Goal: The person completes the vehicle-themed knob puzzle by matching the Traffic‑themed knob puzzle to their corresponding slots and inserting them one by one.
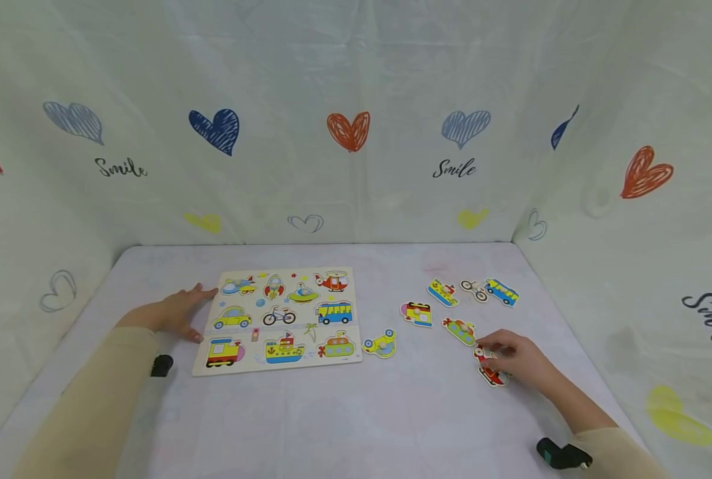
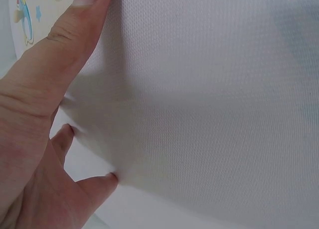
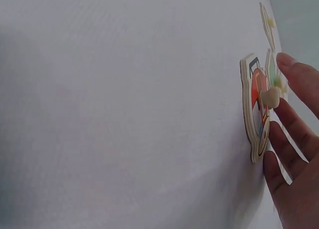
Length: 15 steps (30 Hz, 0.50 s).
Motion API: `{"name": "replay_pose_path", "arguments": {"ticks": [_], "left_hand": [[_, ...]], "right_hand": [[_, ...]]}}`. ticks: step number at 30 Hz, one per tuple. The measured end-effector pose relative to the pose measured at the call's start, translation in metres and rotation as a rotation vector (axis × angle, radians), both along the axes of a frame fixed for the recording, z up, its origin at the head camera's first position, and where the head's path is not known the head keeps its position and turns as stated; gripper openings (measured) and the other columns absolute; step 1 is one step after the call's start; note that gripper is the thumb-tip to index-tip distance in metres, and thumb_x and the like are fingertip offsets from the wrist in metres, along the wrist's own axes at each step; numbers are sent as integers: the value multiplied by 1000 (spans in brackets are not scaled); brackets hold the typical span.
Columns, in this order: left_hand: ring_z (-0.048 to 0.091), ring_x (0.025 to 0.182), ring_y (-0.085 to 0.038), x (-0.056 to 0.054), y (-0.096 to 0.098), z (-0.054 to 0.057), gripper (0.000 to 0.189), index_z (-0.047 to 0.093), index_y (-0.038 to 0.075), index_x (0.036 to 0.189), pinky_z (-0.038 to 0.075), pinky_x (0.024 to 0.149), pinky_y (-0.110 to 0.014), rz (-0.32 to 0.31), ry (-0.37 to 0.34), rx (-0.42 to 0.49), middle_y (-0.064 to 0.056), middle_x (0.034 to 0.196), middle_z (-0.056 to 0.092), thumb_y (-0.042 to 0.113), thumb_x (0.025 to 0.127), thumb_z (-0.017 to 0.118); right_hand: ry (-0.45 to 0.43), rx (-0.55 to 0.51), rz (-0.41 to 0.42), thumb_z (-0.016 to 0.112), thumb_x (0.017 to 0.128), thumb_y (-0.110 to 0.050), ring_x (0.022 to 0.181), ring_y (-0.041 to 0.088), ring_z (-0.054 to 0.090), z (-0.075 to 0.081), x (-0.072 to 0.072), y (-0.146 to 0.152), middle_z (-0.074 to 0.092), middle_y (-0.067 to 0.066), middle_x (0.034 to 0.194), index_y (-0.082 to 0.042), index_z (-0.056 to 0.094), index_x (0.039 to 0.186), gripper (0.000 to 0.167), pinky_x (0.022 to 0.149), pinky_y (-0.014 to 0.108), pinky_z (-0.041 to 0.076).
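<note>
A wooden puzzle board (image 1: 250,326) with printed vehicles lies on the left of the table. My left hand (image 1: 175,313) is at its left edge, fingers spread, thumb touching the board's border. On the right, my right hand (image 1: 514,359) reaches over a red helicopter piece (image 1: 492,376), partly hiding it. In the right wrist view the piece's pale knob (image 3: 270,97) stands between the thumb and fingers, which look loose rather than closed around it. A green submarine piece (image 1: 460,331) lies just beyond that hand.
Other loose pieces lie between board and right hand: a yellow car (image 1: 380,344), a train (image 1: 416,314), a ship (image 1: 442,293), a bicycle (image 1: 474,290) and a blue bus (image 1: 502,293). A white cloth wall (image 1: 356,193) printed with hearts borders the table.
</note>
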<state>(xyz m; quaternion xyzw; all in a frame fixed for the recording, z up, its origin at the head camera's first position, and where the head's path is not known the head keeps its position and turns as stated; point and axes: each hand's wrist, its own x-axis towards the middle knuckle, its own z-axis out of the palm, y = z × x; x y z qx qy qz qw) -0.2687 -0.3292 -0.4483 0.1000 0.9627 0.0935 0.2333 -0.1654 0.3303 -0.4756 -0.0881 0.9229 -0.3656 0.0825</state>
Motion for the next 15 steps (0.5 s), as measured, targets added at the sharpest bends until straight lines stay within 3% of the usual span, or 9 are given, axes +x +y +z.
{"name": "replay_pose_path", "arguments": {"ticks": [9, 15], "left_hand": [[15, 131, -64, 0, 0, -1, 112, 27, -1, 149, 22, 101, -74, -7, 10, -10, -43, 148, 11, 31, 63, 91], [14, 132, -64, 0, -1, -2, 112, 26, -1, 149, 22, 101, -74, -3, 4, -14, -42, 148, 10, 31, 64, 91]], "right_hand": [[13, 47, -6, 81, 80, -27, 101, 12, 55, -2, 9, 10, 64, -1, 111, -17, 73, 107, 30, 85, 21, 48], [35, -4, 18, 82, 79, -22, 105, 8, 53, -5, 11, 13, 63, -1, 110, -18, 75, 101, 23, 90, 17, 43]]}}
